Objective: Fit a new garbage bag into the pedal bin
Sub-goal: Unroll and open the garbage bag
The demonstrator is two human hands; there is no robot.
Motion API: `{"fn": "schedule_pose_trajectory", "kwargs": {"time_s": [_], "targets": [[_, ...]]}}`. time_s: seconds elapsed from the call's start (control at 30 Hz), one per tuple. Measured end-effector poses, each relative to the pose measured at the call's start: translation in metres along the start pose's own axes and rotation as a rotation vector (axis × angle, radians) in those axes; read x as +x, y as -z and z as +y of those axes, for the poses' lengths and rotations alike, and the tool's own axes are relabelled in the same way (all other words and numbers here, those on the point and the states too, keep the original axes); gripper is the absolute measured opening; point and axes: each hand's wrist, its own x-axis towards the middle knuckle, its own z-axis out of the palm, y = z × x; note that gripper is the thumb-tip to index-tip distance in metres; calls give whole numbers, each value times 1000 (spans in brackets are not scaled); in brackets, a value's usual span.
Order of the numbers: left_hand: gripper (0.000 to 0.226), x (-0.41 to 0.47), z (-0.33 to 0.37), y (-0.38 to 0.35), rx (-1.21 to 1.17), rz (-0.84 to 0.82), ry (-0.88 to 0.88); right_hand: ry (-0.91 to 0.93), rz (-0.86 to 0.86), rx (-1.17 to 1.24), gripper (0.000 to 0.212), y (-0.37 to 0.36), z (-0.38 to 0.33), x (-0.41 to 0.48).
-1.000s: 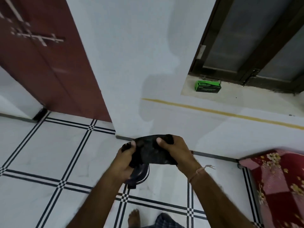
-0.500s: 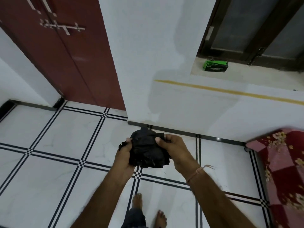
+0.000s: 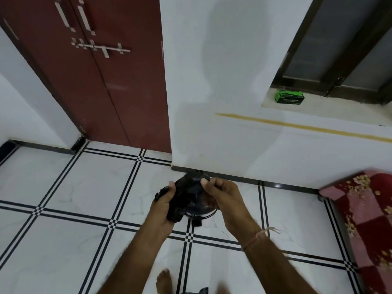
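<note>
Bunching tighter since a moment ago, black garbage bag (image 3: 186,194) sits pinched between left hand (image 3: 164,205) and right hand (image 3: 222,195); still unopened, pedal bin (image 3: 200,213) mostly hidden beneath, fitting not begun.

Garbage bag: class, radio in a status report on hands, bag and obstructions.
Left hand and right hand both gripping the black garbage bag, still bunched. Dark round object partly hidden below, unidentifiable. Nothing blocking.

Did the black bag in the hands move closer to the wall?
Cannot tell. The camera swings between pictures. The garbage bag, gripped by both hands, sits just below the dark skirting strip, much as before.
</note>
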Motion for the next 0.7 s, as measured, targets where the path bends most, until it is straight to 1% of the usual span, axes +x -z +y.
{"fn": "schedule_pose_trajectory", "kwargs": {"time_s": [0.1, 0.17, 0.23, 0.3, 0.37, 0.4, 0.43, 0.47, 0.5, 0.53, 0.57, 0.63, 0.7], "targets": [[36, 3, 13, 18, -10, -25, -48, -35, 29, 123, 18, -27, 2, 3], [36, 6, 17, 25, 18, -35, -68, -69, 21, 197, 23, -39, 3, 2], [38, 6, 22, 30, 60, -27, -75, -53, 59, 209, 27, -50, 4, 2], [46, 4, 26, 32, 113, 10, -71, 2, 118, 177, 26, -57, 3, 4], [58, 4, 27, 33, 245, 62, -117, 77, 150, 102, 19, -60, 0, 7], [57, 2, 30, 31, 340, 106, -186, 116, 170, 32, 17, -60, 0, 10], [50, -1, 34, 30, 435, 150, -279, 159, 186, -44, 18, -60, 0, 13], [40, -4, 41, 27, 487, 155, -357, 199, 192, -126, 24, -62, -1, 16], [28, -8, 49, 22, 485, 85, -381, 225, 184, -207, 31, -63, -1, 19], [24, -11, 57, 15, 453, -19, -367, 237, 160, -284, 35, -65, -2, 21], [29, -10, 63, 11, 409, -109, -322, 246, 134, -330, 31, -67, -2, 23], [35, -7, 71, 1, 294, -204, -203, 256, 77, -295, 12, -67, -2, 26], [32, -2, 73, -5, 211, -207, -129, 220, -48, -185, 16, -65, -5, 26]]}}
